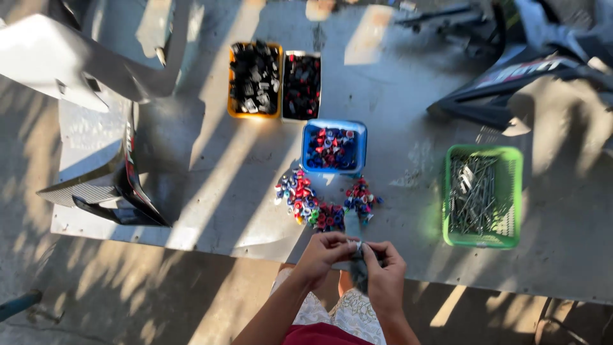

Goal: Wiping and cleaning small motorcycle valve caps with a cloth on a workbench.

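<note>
My left hand [324,253] and my right hand [385,271] meet at the near edge of a grey metal sheet [211,172]. Together they pinch a small dark grey strip-like piece [356,267] that hangs down between them; what it is I cannot tell. Just beyond my fingers lies a loose heap of small red, blue and white parts [319,203]. A blue tray [334,147] filled with similar coloured parts stands behind the heap.
An orange tray [255,79] of black parts and a white tray [302,86] of dark red and black parts stand at the back. A green basket [483,195] holds long metal pins. Vehicle body panels lie at left [108,185] and right [517,76].
</note>
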